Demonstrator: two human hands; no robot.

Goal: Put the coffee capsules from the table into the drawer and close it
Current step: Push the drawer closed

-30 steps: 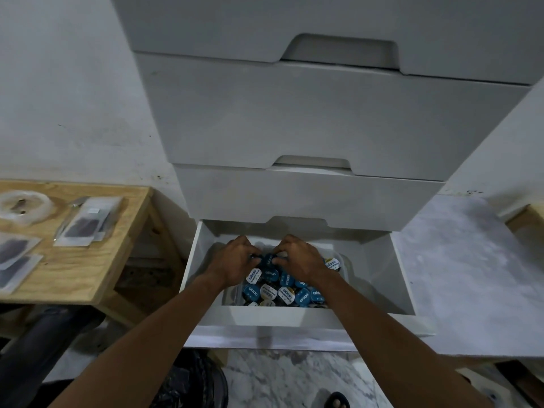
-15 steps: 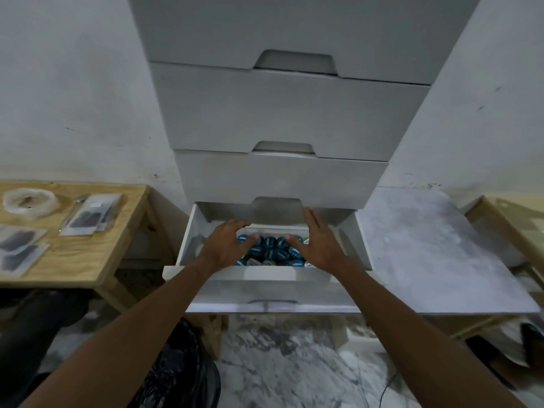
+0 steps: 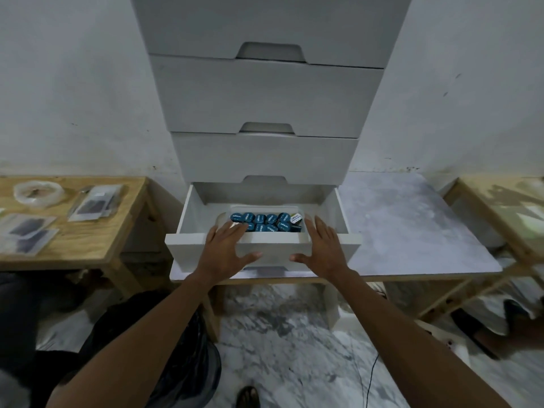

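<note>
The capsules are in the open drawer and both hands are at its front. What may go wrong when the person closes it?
1. The left hand has fingers over the front edge of the drawer; they may be pinched under the drawer above.
2. The coffee capsules are heaped in a tray; a hard push may shake some out.
3. The right hand sits off-centre; uneven pushing may jam it.

Matt white drawer (image 3: 272, 245), glossy blue foil-topped capsules (image 3: 266, 222)
Left worktop (image 3: 88, 240) is raw, grainy plywood; the floor (image 3: 279, 334) polished, veined marble; packets (image 3: 94, 203) clear plastic
</note>
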